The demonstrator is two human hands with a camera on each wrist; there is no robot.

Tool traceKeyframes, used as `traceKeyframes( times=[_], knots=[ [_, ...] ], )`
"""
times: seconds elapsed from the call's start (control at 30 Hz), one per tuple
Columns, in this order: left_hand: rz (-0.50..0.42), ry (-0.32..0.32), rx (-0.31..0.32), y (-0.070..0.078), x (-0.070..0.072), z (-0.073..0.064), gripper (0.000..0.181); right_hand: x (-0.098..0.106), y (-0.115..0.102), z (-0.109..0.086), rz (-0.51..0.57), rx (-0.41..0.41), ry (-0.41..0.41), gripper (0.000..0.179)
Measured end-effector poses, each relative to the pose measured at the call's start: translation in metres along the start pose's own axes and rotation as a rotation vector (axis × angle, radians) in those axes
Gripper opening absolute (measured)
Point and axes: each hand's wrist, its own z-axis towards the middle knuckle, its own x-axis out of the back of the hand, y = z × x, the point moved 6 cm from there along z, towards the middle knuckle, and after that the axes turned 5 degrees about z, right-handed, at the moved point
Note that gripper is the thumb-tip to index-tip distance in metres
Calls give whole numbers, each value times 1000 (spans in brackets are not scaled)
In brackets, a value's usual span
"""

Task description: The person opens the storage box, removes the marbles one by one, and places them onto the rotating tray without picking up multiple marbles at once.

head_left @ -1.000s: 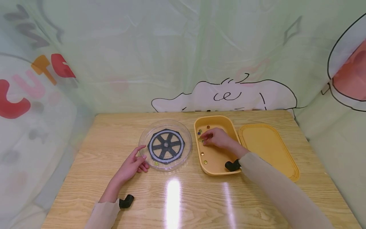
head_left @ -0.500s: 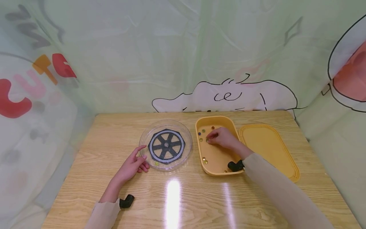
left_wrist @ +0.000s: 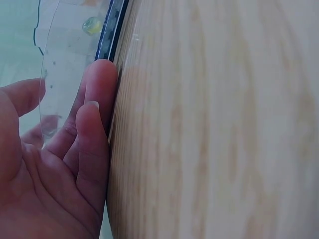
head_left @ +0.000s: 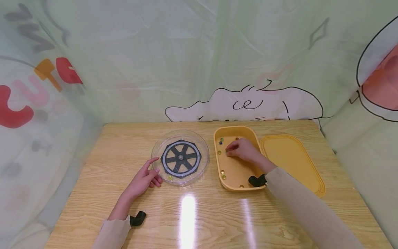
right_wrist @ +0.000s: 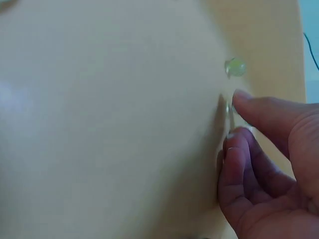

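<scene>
In the head view my left hand (head_left: 144, 180) rests its fingers at the near-left rim of a clear round dish (head_left: 203, 145). A dark spoked wheel (head_left: 169, 160) shows in the dish, and one yellow-green marble (head_left: 170, 177) lies near its front wall. The left wrist view shows the fingers against the dish's side, with that marble (left_wrist: 92, 25) beyond them. My right hand (head_left: 245, 151) reaches into a yellow box (head_left: 231, 190), where thumb and index fingertips pinch a clear greenish marble (right_wrist: 234, 108) close over the floor. Another greenish marble (right_wrist: 236, 66) lies just beyond.
Several loose marbles lie in the box, among them a blue marble (head_left: 221, 143), a yellow one (head_left: 224, 177) and an amber one (head_left: 242, 186). To the right lies the yellow lid (head_left: 289, 159). Printed curtains (head_left: 140, 69) surround the wooden table (head_left: 161, 221).
My right hand has shifted slightly to the right inside the box, and several loose marbles there have rolled. The left hand and the dish have stayed put.
</scene>
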Motion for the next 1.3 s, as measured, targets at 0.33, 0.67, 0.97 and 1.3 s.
traceKeyframes(
  times=[0.33,0.67,0.97,1.3],
  knots=[
    [0,10,9,-8,0,3,52,9,-4,-2,83,-33,69,15],
    [-31,7,-26,-12,1,3,53,15,-47,-9,148,66,127,20],
    [-49,17,-17,-13,2,4,53,-3,-92,-9,199,164,87,18],
    [-53,31,-7,-14,2,3,53,-39,-105,-2,290,152,13,17]
  ],
)
